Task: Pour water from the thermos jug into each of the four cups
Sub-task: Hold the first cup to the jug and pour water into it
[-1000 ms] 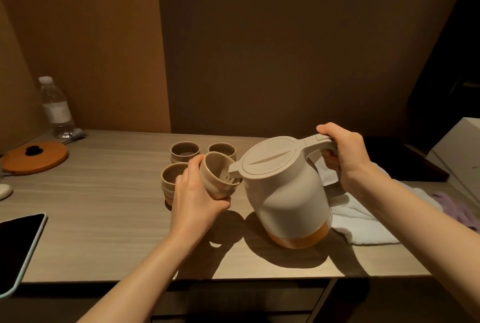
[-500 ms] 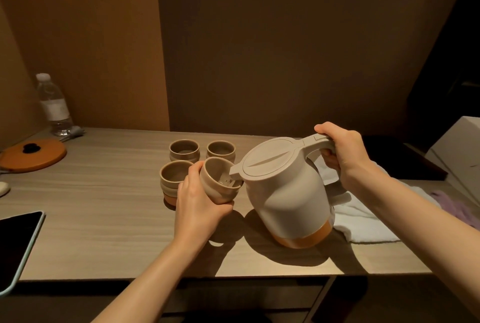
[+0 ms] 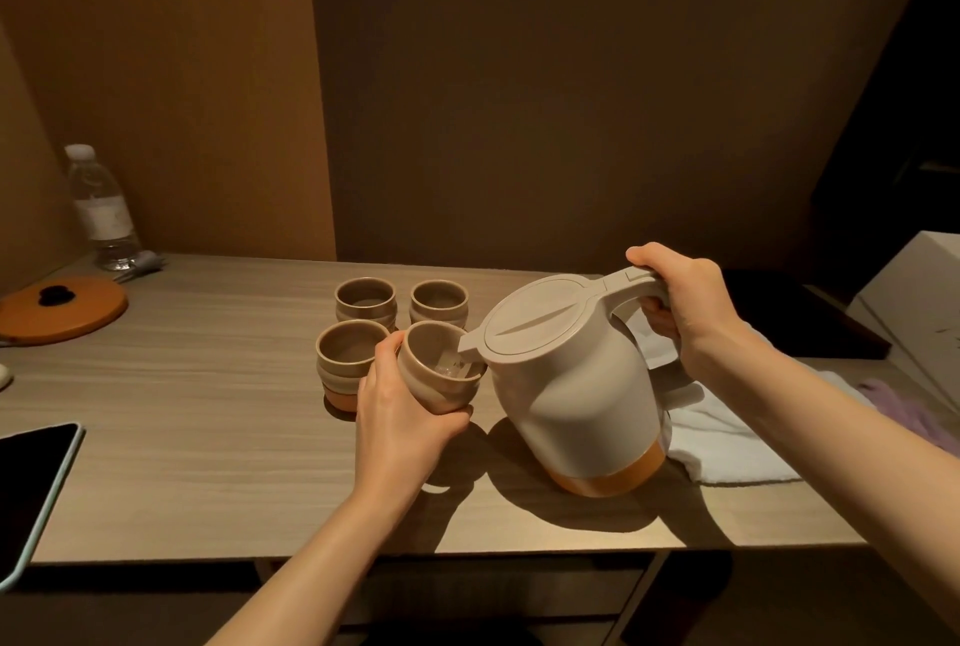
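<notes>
The thermos jug (image 3: 571,385) is gripped by its handle in the right hand (image 3: 680,302), fingers curled round the loop and the thumb laid along its top. The jug is tipped toward the left, its orange base set down or nearly so on the table (image 3: 208,385) near the front edge; contact under the base cannot be told for certain. Its spout lies directly left of the grip, on the far side of the body from the handle, so the pouring axis runs from the right hand across the lid to the spout.

The held cup (image 3: 441,375) is wrapped by the left hand (image 3: 400,417), fingers and thumb curled round its wall, and is lifted and tilted so that its mouth is met by the spout, which reaches just over the rim. Something pale, probably water, is seen inside it.

Three other cups stand on the table behind and left of the held one: the near-left cup (image 3: 348,359) just beside the left hand, the far-left cup (image 3: 365,300) and the far-right cup (image 3: 439,301) toward the back edge. Their fill cannot be told. Further tipping would probably be made about the base, while the cup is kept under the spout by the nearer left hand.
</notes>
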`<state>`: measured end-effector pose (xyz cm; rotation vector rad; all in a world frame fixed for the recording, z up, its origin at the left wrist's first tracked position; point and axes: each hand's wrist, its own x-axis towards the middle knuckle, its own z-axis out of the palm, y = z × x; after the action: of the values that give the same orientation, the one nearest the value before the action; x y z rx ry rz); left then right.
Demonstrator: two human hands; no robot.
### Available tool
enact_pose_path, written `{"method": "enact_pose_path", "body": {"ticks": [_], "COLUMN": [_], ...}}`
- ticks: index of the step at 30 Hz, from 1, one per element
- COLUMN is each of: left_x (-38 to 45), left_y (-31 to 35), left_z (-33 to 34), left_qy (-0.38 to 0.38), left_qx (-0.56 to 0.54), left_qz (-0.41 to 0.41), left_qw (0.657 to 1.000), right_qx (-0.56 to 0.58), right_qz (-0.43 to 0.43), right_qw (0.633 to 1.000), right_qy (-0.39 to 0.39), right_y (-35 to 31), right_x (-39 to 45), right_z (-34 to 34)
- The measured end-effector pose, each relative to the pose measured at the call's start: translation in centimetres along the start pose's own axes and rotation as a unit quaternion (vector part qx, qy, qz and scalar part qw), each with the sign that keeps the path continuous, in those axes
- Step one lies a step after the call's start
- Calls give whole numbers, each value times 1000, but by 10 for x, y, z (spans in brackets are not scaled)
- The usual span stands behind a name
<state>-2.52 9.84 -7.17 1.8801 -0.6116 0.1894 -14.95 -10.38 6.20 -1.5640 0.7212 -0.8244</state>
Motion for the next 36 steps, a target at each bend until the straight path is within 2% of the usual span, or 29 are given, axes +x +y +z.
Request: {"method": "enact_pose_path", "body": {"ticks": [36], "left_x": [-6], "left_y": [-2], "left_z": [8], "left_qy": [13], "left_qx": [-33], "left_qz": [-19], "left_qw": [999], "right_qx": [-21], "right_qz": [16], "right_qw": [999], "right_qy": [24], "right_y": [-7], "right_x": [0], "right_z": [4]}}
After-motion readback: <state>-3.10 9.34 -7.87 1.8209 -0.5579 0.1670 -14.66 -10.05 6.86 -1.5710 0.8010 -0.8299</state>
